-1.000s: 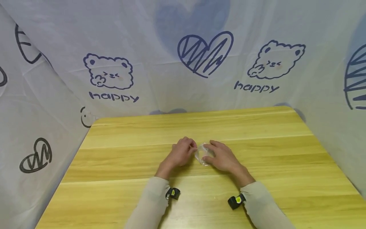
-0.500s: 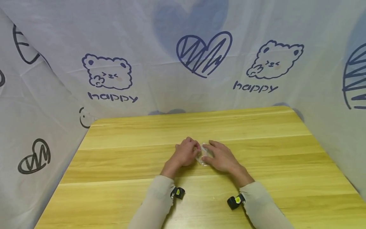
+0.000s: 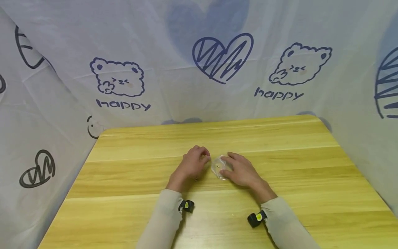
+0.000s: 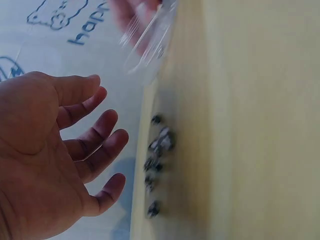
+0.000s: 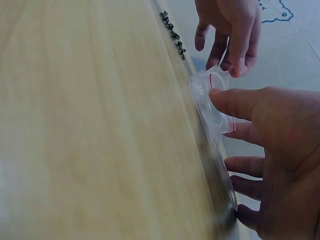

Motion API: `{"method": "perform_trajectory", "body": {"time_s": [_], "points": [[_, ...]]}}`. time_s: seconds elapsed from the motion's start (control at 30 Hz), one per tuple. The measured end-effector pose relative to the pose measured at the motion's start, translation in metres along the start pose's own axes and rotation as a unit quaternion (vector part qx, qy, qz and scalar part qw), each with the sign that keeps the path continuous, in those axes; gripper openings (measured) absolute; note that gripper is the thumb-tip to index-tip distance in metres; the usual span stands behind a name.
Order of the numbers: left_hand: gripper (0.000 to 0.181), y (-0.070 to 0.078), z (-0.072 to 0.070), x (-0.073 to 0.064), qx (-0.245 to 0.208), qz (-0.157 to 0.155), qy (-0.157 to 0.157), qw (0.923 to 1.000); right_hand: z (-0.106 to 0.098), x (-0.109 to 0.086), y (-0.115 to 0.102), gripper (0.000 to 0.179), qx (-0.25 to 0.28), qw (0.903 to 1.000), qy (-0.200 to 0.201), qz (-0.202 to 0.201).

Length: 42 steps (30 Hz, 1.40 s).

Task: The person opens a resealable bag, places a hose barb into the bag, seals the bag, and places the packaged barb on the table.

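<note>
One right hand [image 3: 243, 171] is gripping a clear bag [image 3: 217, 169] over the table [image 3: 280, 138] while the left hand [image 3: 193, 162], fingers loosely curled, is showing nothing held near small dark pieces [image 4: 166, 139]; holding the bag wide and steady is probably mattering most.

In your head view the light is bright and quite even. The worktop [image 3: 280, 148] looks strongly yellow, with a pale glare at its near part, between your sleeves [image 3: 160, 218], and soft shadows lie beside them. The cloth [image 3: 174, 90] behind is greyer and duller. Your two wrist views are dimmer and cooler in colour. In the left one, the small dark pieces [image 4: 161, 142] and the clear bag [image 4: 155, 45] are blurred. In the right one, the bag carries white glints, while your right fingers [image 5: 245, 167] look rather sharp.
</note>
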State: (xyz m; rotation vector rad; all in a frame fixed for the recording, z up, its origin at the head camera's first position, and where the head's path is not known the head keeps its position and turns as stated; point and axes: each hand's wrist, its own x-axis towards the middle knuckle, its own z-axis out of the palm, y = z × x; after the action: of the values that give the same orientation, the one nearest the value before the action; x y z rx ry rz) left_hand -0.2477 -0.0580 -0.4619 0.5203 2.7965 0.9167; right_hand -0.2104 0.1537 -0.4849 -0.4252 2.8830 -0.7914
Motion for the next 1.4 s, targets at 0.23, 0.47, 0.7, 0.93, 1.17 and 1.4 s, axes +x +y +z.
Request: {"method": "perform_trajectory", "body": {"time_s": [0.23,0.47,0.7,0.93,1.17,1.4], "points": [[0.014,-0.016,-0.012,-0.002,-0.008,-0.034,0.008,0.9994,0.002,0.000,-0.001,0.057,0.009,1.0000,-0.001,-0.004],[0.018,-0.026,-0.017,-0.006,0.011,-0.066,-0.012,0.9977,0.002,-0.002,-0.002,0.057,0.002,1.0000,0.000,0.000],[0.018,-0.034,-0.022,-0.009,0.032,-0.075,-0.042,0.9958,0.001,-0.003,-0.001,0.057,-0.001,1.0000,0.004,0.000],[0.014,-0.038,-0.022,-0.008,0.050,-0.069,-0.053,0.9949,-0.001,-0.002,-0.001,0.057,-0.003,1.0000,0.003,0.000],[0.011,-0.036,-0.021,-0.009,0.079,-0.078,-0.044,0.9928,-0.004,-0.002,-0.003,0.057,0.010,0.9999,-0.008,0.007],[0.008,-0.030,-0.018,-0.009,0.093,-0.088,-0.044,0.9908,-0.003,-0.003,-0.004,0.056,0.012,0.9999,-0.007,0.008]]}}
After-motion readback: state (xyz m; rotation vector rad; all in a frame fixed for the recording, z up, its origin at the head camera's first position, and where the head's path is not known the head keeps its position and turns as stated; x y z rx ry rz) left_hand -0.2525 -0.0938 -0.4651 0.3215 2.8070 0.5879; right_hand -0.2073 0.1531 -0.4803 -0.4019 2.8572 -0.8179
